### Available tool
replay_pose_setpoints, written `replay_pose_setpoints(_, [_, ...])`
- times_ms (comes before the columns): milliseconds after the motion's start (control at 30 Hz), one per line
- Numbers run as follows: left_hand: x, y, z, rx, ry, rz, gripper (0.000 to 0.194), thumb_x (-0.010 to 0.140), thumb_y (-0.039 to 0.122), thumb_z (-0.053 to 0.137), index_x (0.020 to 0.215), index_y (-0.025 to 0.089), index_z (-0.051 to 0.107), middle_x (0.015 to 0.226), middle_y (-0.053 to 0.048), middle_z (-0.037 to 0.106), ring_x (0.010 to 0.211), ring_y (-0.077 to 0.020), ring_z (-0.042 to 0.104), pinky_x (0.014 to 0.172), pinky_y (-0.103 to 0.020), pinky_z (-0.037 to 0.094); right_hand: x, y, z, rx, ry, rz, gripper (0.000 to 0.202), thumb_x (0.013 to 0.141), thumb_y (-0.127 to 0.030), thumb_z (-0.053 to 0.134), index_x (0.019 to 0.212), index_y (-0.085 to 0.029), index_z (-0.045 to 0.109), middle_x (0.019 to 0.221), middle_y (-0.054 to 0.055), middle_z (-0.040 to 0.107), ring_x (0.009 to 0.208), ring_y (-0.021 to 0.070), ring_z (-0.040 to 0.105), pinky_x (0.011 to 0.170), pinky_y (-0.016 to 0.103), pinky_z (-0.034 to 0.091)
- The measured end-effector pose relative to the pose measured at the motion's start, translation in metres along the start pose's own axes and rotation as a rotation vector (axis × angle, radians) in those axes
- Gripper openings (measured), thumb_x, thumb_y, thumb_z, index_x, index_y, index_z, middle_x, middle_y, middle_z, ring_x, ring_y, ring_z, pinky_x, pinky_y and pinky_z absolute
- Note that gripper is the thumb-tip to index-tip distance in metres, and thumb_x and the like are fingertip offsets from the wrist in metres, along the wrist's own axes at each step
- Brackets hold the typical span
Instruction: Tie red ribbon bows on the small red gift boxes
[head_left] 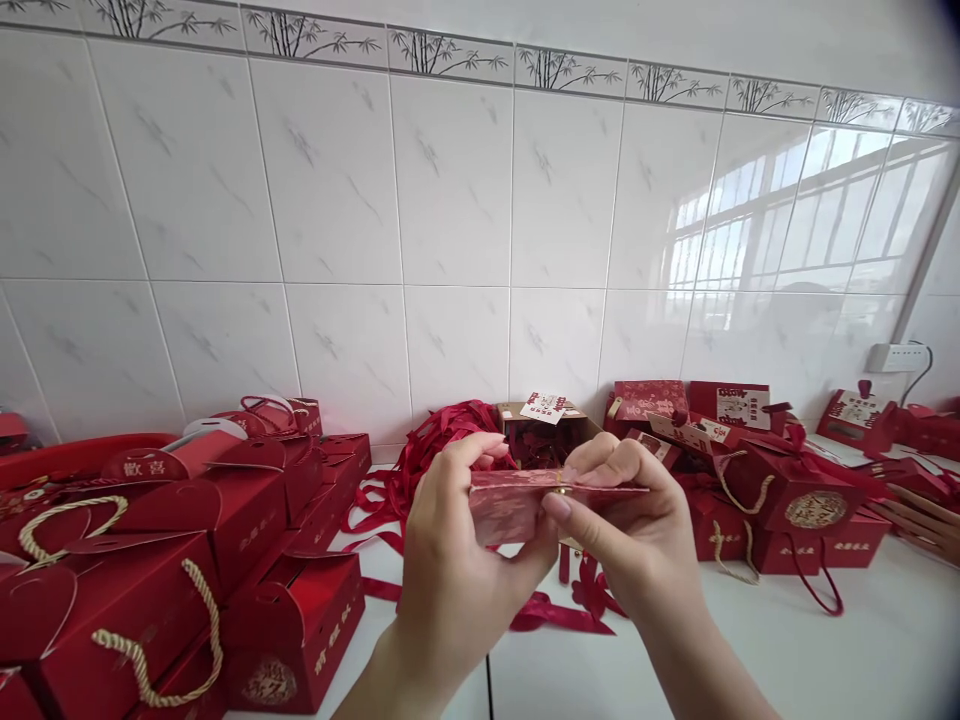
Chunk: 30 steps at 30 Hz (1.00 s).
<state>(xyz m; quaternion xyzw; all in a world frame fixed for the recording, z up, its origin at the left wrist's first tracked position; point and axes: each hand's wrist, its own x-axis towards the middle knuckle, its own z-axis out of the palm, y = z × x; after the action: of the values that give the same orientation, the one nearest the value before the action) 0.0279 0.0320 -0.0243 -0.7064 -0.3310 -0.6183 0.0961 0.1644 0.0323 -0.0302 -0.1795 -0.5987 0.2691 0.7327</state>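
Steady the patterned red cardboard (pixel 502 515), gripped in the left hand (pixel 456 550); with the right hand (pixel 649 535) pinching it at the gold fitting (pixel 562 491), work gently, creasing nothing.

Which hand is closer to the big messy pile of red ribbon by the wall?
Left. The left hand is in front of the ribbon pile, overlapping its edge in the picture; the right hand is farther off, to the pile's right.

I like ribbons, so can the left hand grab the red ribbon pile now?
Probably not: the left hand holds a patterned red item, though nothing seems to block the ribbon pile beyond.
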Motion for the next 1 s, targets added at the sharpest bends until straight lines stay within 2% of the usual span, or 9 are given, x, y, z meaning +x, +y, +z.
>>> replay_pose_setpoints(133, [0.006, -0.008, -0.008, 0.054, -0.011, 0.117, 0.045, 0.074, 0.018, 0.070, 0.113, 0.019, 0.048, 0.101, -0.007, 0.062, 0.094, -0.0194, 0.062, 0.082, -0.033, 0.053, 0.003, -0.001, -0.004, -0.150, 0.049, -0.116, 0.028, 0.072, -0.015, 0.075, 0.068, -0.021, 0.048, 0.071, -0.001, 0.052, 0.066, 0.0115, 0.049, 0.055, 0.023, 0.041])
replay_pose_setpoints(233, [0.009, -0.012, -0.013, 0.081, -0.061, 0.078, 0.040, 0.077, 0.019, 0.066, 0.113, 0.019, 0.049, 0.100, -0.006, 0.064, 0.092, -0.0189, 0.063, 0.080, -0.032, 0.053, 0.006, -0.002, -0.008, -0.216, 0.080, -0.135, 0.025, 0.073, -0.017, 0.075, 0.069, -0.021, 0.051, 0.070, -0.001, 0.052, 0.067, 0.0122, 0.049, 0.055, 0.024, 0.040])
replay_pose_setpoints(333, [0.013, -0.014, -0.018, 0.086, -0.175, -0.005, 0.032, 0.080, 0.025, 0.064, 0.110, 0.019, 0.053, 0.096, -0.006, 0.066, 0.088, -0.0190, 0.064, 0.076, -0.032, 0.053, 0.008, -0.004, -0.012, -0.209, 0.089, -0.083, 0.022, 0.074, -0.020, 0.075, 0.071, -0.021, 0.053, 0.070, -0.001, 0.052, 0.064, 0.0117, 0.049, 0.053, 0.024, 0.040])
replay_pose_setpoints(433, [0.018, -0.019, -0.028, 0.120, -0.348, -0.086, 0.012, 0.083, 0.030, 0.061, 0.090, 0.021, 0.062, 0.082, -0.002, 0.068, 0.075, -0.0178, 0.065, 0.064, -0.028, 0.053, 0.011, -0.004, -0.016, -0.200, 0.110, -0.066, 0.023, 0.074, -0.022, 0.075, 0.071, -0.021, 0.052, 0.070, -0.001, 0.052, 0.064, 0.0116, 0.050, 0.052, 0.024, 0.040])
replay_pose_setpoints(500, [0.022, -0.023, -0.038, 0.135, -0.440, -0.124, 0.014, 0.084, 0.032, 0.059, 0.077, 0.022, 0.066, 0.071, 0.000, 0.067, 0.063, -0.0154, 0.062, 0.053, -0.024, 0.049, 0.013, -0.004, -0.020, -0.217, 0.096, -0.037, 0.024, 0.074, -0.023, 0.075, 0.071, -0.021, 0.052, 0.070, -0.001, 0.052, 0.063, 0.0114, 0.050, 0.052, 0.024, 0.041])
replay_pose_setpoints(633, [0.032, -0.029, -0.060, -0.009, -0.466, -0.120, 0.017, 0.082, 0.032, 0.063, 0.069, 0.023, 0.069, 0.063, 0.001, 0.064, 0.055, -0.0130, 0.059, 0.049, -0.021, 0.047, 0.018, -0.003, -0.029, -0.252, -0.086, 0.030, 0.024, 0.074, -0.025, 0.075, 0.071, -0.020, 0.051, 0.068, -0.001, 0.051, 0.060, 0.0110, 0.049, 0.050, 0.023, 0.041])
replay_pose_setpoints(733, [0.035, -0.029, -0.072, -0.184, -0.349, -0.108, 0.011, 0.079, 0.026, 0.067, 0.068, 0.024, 0.069, 0.067, 0.000, 0.066, 0.062, -0.0137, 0.062, 0.054, -0.021, 0.050, 0.019, -0.001, -0.031, -0.268, -0.270, 0.037, 0.025, 0.074, -0.024, 0.074, 0.071, -0.020, 0.050, 0.067, -0.002, 0.050, 0.059, 0.0106, 0.048, 0.049, 0.023, 0.040])
replay_pose_setpoints(867, [0.032, -0.023, -0.075, -0.328, -0.203, -0.172, 0.006, 0.084, 0.023, 0.063, 0.083, 0.025, 0.069, 0.070, 0.003, 0.067, 0.063, -0.0122, 0.063, 0.055, -0.019, 0.052, 0.018, 0.001, -0.026, -0.272, -0.430, -0.005, 0.024, 0.075, -0.021, 0.072, 0.071, -0.019, 0.049, 0.066, -0.002, 0.052, 0.059, 0.0104, 0.048, 0.051, 0.023, 0.039])
replay_pose_setpoints(1000, [0.027, -0.017, -0.067, -0.396, -0.379, -0.259, 0.018, 0.093, 0.028, 0.050, 0.080, 0.021, 0.061, 0.069, 0.001, 0.063, 0.062, -0.0115, 0.062, 0.060, -0.021, 0.054, 0.016, 0.002, -0.022, -0.330, -0.494, -0.087, 0.021, 0.076, -0.021, 0.072, 0.072, -0.019, 0.051, 0.071, 0.000, 0.056, 0.064, 0.0125, 0.051, 0.057, 0.026, 0.041])
